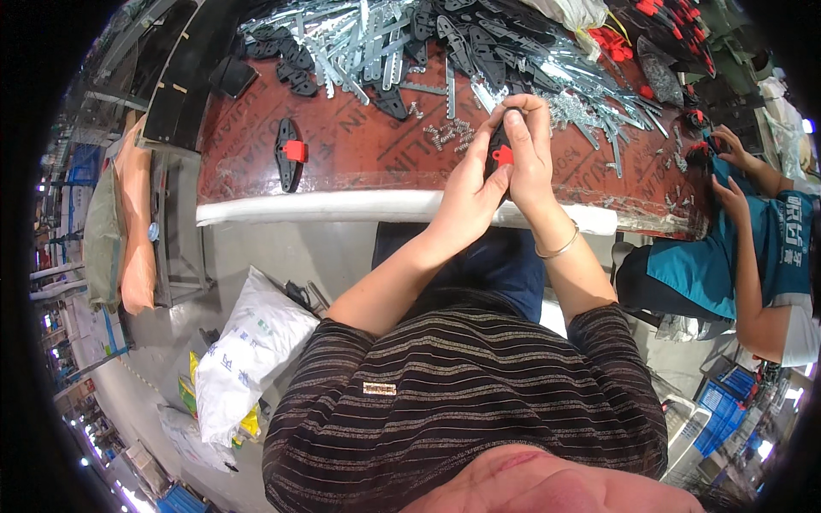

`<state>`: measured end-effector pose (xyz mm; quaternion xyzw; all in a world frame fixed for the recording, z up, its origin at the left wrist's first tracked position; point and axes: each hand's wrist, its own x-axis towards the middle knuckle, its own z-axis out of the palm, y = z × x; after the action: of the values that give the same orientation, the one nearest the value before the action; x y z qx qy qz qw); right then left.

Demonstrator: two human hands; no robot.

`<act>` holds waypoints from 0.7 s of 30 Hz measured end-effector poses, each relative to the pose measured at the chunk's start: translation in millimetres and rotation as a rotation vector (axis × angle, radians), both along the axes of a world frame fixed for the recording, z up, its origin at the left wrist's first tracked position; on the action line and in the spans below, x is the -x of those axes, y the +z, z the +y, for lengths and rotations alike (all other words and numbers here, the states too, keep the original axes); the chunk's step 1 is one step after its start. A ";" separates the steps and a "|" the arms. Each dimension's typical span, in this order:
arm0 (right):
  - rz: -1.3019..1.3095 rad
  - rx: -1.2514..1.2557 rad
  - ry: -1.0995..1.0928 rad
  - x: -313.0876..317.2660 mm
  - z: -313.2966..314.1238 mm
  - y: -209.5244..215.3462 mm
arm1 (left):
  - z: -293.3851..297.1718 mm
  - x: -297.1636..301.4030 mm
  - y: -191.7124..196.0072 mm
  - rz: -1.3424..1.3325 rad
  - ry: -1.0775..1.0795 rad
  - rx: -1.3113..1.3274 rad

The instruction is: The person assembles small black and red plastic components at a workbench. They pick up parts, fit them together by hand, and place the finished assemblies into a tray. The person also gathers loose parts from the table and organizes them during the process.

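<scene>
Both my hands meet above the front edge of the reddish-brown worktable (359,154). My left hand (469,184) and my right hand (530,145) are closed together around a black plastic part with a red tab (501,152); most of the part is hidden by my fingers. A thin bangle sits on my right wrist. A finished black piece with a red clip (291,154) lies flat on the table to the left. Small metal springs and screws (449,132) are scattered just beyond my hands.
A big heap of zinc metal strips and black parts (402,43) covers the table's far side. Another person in a teal shirt (753,248) works at the right, hands on the table. A white sack (248,350) lies on the floor at left; blue crates stand at the lower right.
</scene>
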<state>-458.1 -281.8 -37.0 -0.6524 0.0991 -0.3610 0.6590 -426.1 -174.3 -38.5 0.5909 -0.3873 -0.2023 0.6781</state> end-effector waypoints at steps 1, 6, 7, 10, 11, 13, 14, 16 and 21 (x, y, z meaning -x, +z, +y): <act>-0.007 0.034 -0.023 -0.9 0.6 0.6 | -0.1 -0.6 -0.9 0.035 -0.024 0.008; 0.030 0.079 0.045 -8.0 1.1 -2.7 | -1.3 -12.0 -10.7 0.108 -0.030 0.016; 0.035 0.120 0.065 -9.8 1.4 -1.4 | 1.5 -16.9 -9.4 0.110 -0.042 0.022; -0.049 -0.153 0.121 -15.2 -2.9 -1.2 | 26.0 -45.7 -14.0 0.108 0.146 -0.014; 0.022 -0.055 0.041 -11.7 -13.2 -4.4 | 39.6 -64.3 -14.9 0.057 0.246 -0.088; 0.212 0.161 -0.116 2.4 -38.7 -10.4 | 76.5 -104.8 -23.7 -0.135 0.444 -0.280; 0.311 0.269 -0.144 8.7 -44.0 -10.7 | 92.1 -114.9 -27.6 -0.266 0.515 -0.372; 0.667 0.436 -0.072 18.3 -47.1 -9.3 | 116.8 -126.1 -28.1 -0.515 0.642 -0.539; 0.672 0.793 -0.050 12.9 -31.6 -19.1 | 131.0 -133.2 -32.1 -0.602 0.780 -0.704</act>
<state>-471.0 -313.4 -56.1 -0.9291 0.1765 -0.1573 0.2842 -292.9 -43.3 -70.6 0.9095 -0.2267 0.1213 0.3266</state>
